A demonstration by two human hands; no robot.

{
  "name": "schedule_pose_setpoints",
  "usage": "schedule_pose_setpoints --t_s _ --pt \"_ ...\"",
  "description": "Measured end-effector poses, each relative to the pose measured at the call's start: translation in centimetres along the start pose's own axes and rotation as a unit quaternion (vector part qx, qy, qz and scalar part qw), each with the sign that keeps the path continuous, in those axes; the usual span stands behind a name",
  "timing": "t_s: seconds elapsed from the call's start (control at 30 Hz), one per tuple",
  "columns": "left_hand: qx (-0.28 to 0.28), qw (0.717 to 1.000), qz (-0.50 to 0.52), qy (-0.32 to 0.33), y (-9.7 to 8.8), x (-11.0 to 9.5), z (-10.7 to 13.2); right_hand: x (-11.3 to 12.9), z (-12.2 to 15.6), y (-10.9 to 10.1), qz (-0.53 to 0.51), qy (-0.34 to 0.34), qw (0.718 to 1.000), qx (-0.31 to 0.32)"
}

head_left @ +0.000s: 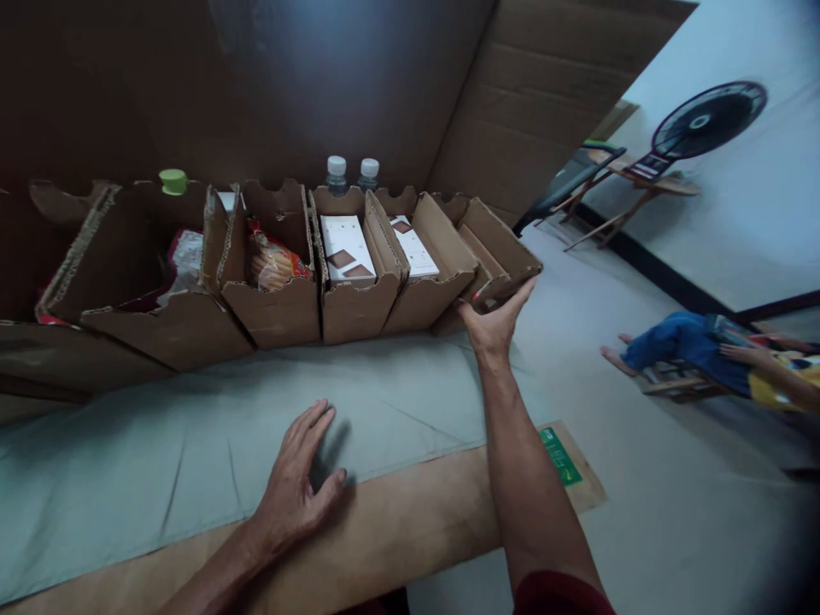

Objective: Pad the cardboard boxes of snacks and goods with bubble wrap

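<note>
My right hand (496, 323) reaches up to the cardboard bin (506, 239) at the right end of a row, its thumb and fingers spread around the bin's front. That bin is tilted compared with its neighbours, and little shows inside it. Over the pale cloth (410, 401), my left hand (298, 478) has its fingers stretched out and holds nothing. Left of the gripped bin, two cardboard bins hold white boxes (346, 248) with brown diamond prints. Another bin holds a red snack packet (272, 260).
Two white-capped bottles (336, 171) and a green cap (172, 181) show behind the row. Tall cardboard panels (538, 94) stand at the back and right. On the right are a black fan (708, 120) and a seated person in blue trousers (679, 342).
</note>
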State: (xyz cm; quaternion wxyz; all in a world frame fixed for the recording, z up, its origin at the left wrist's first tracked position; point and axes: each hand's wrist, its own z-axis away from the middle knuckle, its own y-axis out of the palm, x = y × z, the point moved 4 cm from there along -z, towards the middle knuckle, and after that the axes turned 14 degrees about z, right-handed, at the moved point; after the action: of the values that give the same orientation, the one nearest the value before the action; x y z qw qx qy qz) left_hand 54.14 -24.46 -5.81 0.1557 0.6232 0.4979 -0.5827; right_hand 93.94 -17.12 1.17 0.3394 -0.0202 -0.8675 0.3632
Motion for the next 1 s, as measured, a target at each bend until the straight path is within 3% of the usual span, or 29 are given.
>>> schedule_pose_setpoints --t_s 0.07,0.2,0.3,0.37,0.47,0.57,0.63,0.7,0.77,0.87,1.0 --pt "0.000 1.000 -0.002 0.000 0.1 0.1 0.0 0.2 0.0 0.3 -0.004 0.017 0.999 -0.031" --pt "-0.006 1.000 0.000 0.003 0.1 0.0 0.0 0.5 0.7 -0.2 0.013 0.004 1.000 -0.021" --pt "-0.014 1.000 0.006 0.002 0.0 -0.1 0.0 1.7 1.8 -3.0 0.071 -0.028 0.996 -0.037" --pt "-0.011 1.000 0.010 -0.001 0.1 0.0 0.0 3.7 2.3 -5.2 0.105 -0.064 0.991 -0.054" --pt "-0.003 1.000 0.015 -0.002 0.1 0.0 -0.1 8.3 2.2 -6.1 0.095 -0.145 0.985 0.012" --pt "-0.011 1.000 0.022 -0.001 0.1 0.0 -0.1 12.2 1.4 -4.1 0.108 -0.228 0.959 0.129" --pt "-0.021 0.999 0.030 -0.002 -0.1 -0.1 -0.1 13.3 0.9 -3.0 0.161 -0.245 0.942 0.163" --pt "-0.031 0.999 0.036 -0.005 -0.5 -0.4 0.0 13.4 1.3 -3.4 0.195 -0.247 0.935 0.165" --pt "-0.045 0.998 0.040 -0.011 -1.2 -0.8 0.1 12.9 2.8 -5.5 0.189 -0.259 0.934 0.157" --pt "-0.066 0.996 0.046 -0.023 -2.3 -1.6 -0.2 10.8 6.9 -11.1 0.146 -0.277 0.937 0.153" --pt "-0.064 0.995 0.075 -0.026 -2.9 -3.2 -2.0 5.3 13.4 -19.1 0.072 -0.225 0.958 0.163"
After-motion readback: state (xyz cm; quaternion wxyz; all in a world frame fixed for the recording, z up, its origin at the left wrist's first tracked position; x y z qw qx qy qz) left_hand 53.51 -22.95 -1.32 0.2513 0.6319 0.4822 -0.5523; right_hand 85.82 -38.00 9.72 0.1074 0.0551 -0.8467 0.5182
